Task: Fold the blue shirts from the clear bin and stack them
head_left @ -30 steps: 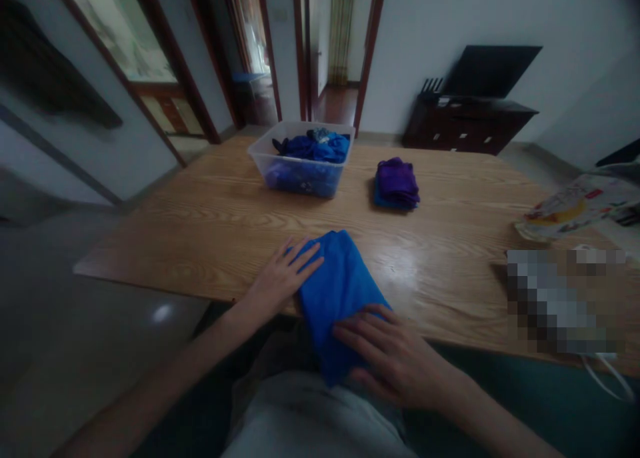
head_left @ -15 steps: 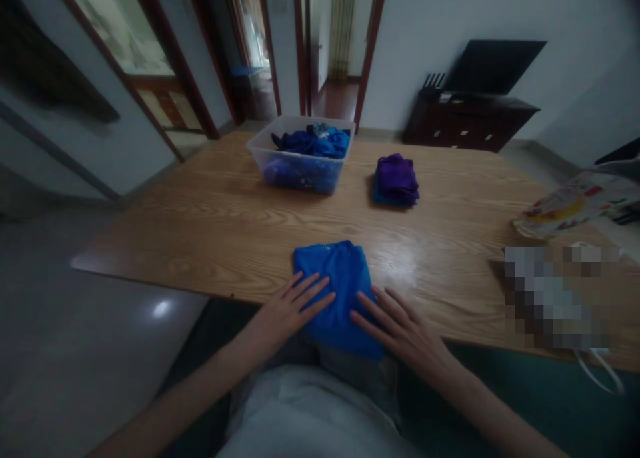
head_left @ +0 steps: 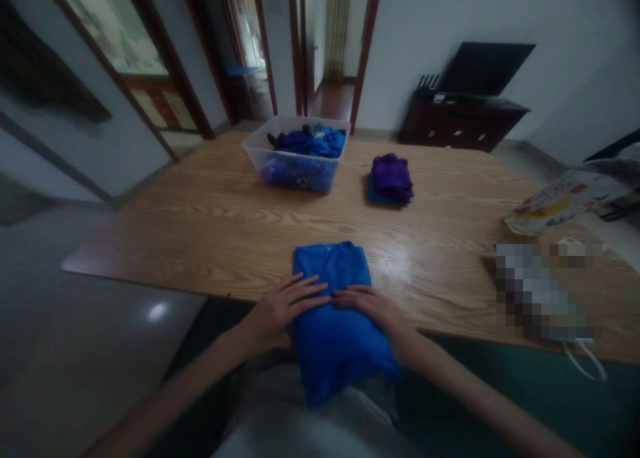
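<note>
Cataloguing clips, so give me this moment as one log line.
left hand: on blue cloth; right hand: same; blue cloth: overhangs table edge; bin: holds fabric; folded pile: right of bin

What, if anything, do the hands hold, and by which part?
No grip shows: the left hand and right hand rest across the middle of the blue cloth.

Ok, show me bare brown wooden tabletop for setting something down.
Bare tabletop shows left of the clear plastic tub and blue fabric, and between that fabric and the folded purple cloth stack. Crowded: near middle, left hand and right hand on the fabric; right end, printed white bag and pixelated grey object.
</note>
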Demonstrator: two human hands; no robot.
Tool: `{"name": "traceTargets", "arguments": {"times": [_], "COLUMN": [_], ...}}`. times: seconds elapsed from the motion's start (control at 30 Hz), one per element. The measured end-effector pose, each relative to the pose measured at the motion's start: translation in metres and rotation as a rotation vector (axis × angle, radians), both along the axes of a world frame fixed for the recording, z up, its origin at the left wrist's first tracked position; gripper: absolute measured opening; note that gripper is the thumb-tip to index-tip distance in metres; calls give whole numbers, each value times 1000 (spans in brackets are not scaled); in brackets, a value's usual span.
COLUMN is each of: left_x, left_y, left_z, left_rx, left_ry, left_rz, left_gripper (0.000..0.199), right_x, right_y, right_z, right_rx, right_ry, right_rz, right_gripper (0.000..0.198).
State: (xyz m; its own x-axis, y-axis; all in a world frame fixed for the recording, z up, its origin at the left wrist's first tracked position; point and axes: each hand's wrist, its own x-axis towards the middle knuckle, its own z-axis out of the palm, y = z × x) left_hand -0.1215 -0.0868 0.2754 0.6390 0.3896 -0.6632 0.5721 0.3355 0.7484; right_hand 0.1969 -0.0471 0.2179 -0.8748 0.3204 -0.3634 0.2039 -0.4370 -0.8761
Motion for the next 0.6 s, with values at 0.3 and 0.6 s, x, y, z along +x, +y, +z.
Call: {"name": "traceTargets", "arguments": {"times": [0.3,0.6], "left_x": [15,6], "left_y": [21,20], "left_z": [-10,-27], "left_rx": [-606,-69], "left_ry": [356,721], "left_rz": [710,34], "left_gripper": [42,39], "right_x": [-10,-12], "right_y": [17,13], "right_z": [-19,-62], "right_rx": [-389,30], "right_ry": [-463,-610], "right_rz": [-306,31], "right_gripper": [43,51]}}
